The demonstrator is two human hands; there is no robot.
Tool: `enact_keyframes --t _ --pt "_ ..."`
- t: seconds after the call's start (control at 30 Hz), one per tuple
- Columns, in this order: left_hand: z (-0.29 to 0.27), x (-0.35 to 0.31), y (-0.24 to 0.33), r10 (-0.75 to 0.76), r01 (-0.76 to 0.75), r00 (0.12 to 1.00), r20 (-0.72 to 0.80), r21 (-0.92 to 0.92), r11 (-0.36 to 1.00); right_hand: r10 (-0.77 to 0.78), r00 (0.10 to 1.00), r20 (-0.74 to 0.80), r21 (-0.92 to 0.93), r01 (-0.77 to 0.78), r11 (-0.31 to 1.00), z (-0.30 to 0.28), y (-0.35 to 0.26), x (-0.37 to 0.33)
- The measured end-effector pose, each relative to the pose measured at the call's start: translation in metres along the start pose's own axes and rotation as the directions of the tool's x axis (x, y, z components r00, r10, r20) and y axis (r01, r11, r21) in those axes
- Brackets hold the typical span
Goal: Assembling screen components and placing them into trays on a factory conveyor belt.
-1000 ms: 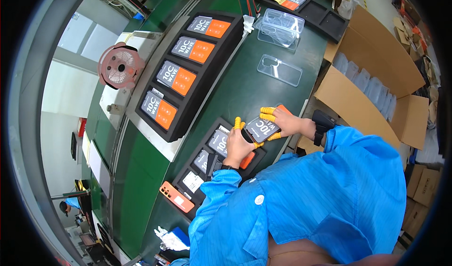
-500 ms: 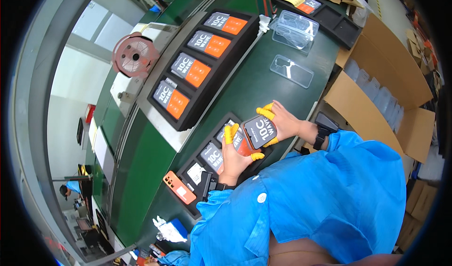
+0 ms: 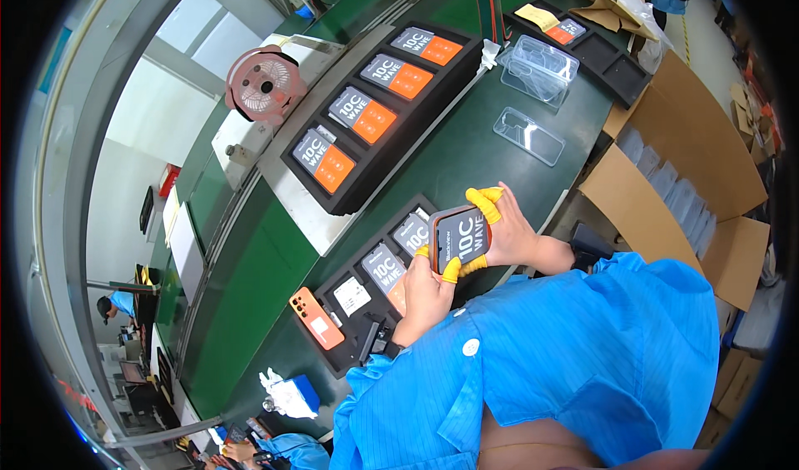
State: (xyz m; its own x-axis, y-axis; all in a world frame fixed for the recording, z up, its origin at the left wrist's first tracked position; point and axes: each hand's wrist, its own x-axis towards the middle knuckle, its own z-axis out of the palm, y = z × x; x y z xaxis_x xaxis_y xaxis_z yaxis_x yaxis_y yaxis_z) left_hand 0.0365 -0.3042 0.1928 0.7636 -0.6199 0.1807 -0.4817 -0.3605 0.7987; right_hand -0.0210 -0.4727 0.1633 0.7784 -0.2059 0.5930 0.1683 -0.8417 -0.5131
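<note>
Both hands hold a smartphone [image 3: 456, 235], its front covered by a dark and orange printed film and its rim orange. Yellow finger cots cover several of my fingertips. My left hand [image 3: 426, 297] grips the near left edge, thumb and fingers closed on it. On the far right side, my right hand [image 3: 514, 230] wraps round the phone. Below them lies a black foam tray [image 3: 339, 352] holding film-covered phones [image 3: 384, 267], partly hidden by my left hand. A white label card [image 3: 352, 295] sits in another slot. Beside the tray's left end lies an orange phone [image 3: 316, 318], back up.
A second black tray [image 3: 366, 188] with several phones stands ahead, near a pink fan [image 3: 266, 85]. Clear phone cases [image 3: 539, 69] are stacked at far right, with a single clear case [image 3: 529, 135] nearer. An open carton [image 3: 666, 245] stands right. A blue box [image 3: 306, 393] with white wrapping sits lower left.
My left hand has left its spread pose over the tray and closed on the phone's near edge. The phone has tilted slightly in my right hand. The whole view has shifted a little.
</note>
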Motion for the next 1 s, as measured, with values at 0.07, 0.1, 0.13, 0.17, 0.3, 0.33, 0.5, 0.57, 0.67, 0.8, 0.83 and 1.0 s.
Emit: enact_keyframes --t 0.07,0.1,0.13,0.17,0.3,0.33,0.5,0.57,0.67,0.8,0.83,1.0 --pt "-0.006 -0.002 0.001 0.062 -0.062 0.998 0.004 0.084 0.995 -0.041 0.985 0.169 0.33 -0.017 0.944 -0.01 -0.002 0.007" --pt "-0.007 -0.002 0.002 0.12 -0.121 0.993 0.015 0.171 0.978 -0.066 0.983 0.173 0.41 -0.011 0.912 -0.018 -0.007 0.014" --pt "-0.008 -0.002 0.005 0.126 -0.127 0.992 0.017 0.167 0.978 -0.063 0.983 0.171 0.403 -0.011 0.915 -0.017 -0.008 0.014" --pt "-0.008 -0.003 0.008 0.128 -0.134 0.99 0.051 0.156 0.979 -0.021 0.982 0.189 0.446 -0.067 0.892 -0.014 -0.007 0.012" --pt "-0.009 -0.005 0.012 0.123 -0.139 0.988 0.099 0.176 0.975 0.112 0.991 0.071 0.601 -0.132 0.788 -0.011 -0.014 0.011" --pt "-0.009 -0.006 0.013 0.13 -0.145 0.988 0.088 0.192 0.971 0.15 0.987 0.05 0.633 -0.148 0.76 -0.011 -0.016 0.011" --pt "-0.015 -0.011 0.009 0.135 -0.157 0.984 0.114 0.221 0.963 0.111 0.991 0.077 0.66 -0.134 0.739 -0.008 -0.014 0.011" --pt "-0.018 -0.014 0.006 0.103 -0.131 0.986 0.133 0.218 0.967 0.133 0.912 0.388 0.854 -0.409 0.321 -0.006 -0.009 0.007" --pt "-0.025 -0.016 -0.004 0.114 -0.122 0.992 0.052 0.192 0.974 0.143 0.646 0.75 0.37 -0.589 0.718 -0.003 0.013 -0.008" --pt "-0.03 -0.038 -0.035 -0.127 0.119 0.99 0.057 0.138 0.983 0.156 0.669 0.727 0.346 -0.552 0.758 0.007 -0.005 -0.02" --pt "-0.03 -0.04 -0.04 -0.138 0.132 0.99 0.042 0.129 0.983 0.165 0.677 0.717 0.29 -0.505 0.813 0.009 -0.009 -0.016" --pt "-0.051 -0.053 -0.046 -0.295 0.299 0.946 0.133 -0.013 0.954 0.112 0.674 0.73 0.245 -0.412 0.878 0.033 -0.012 -0.021"
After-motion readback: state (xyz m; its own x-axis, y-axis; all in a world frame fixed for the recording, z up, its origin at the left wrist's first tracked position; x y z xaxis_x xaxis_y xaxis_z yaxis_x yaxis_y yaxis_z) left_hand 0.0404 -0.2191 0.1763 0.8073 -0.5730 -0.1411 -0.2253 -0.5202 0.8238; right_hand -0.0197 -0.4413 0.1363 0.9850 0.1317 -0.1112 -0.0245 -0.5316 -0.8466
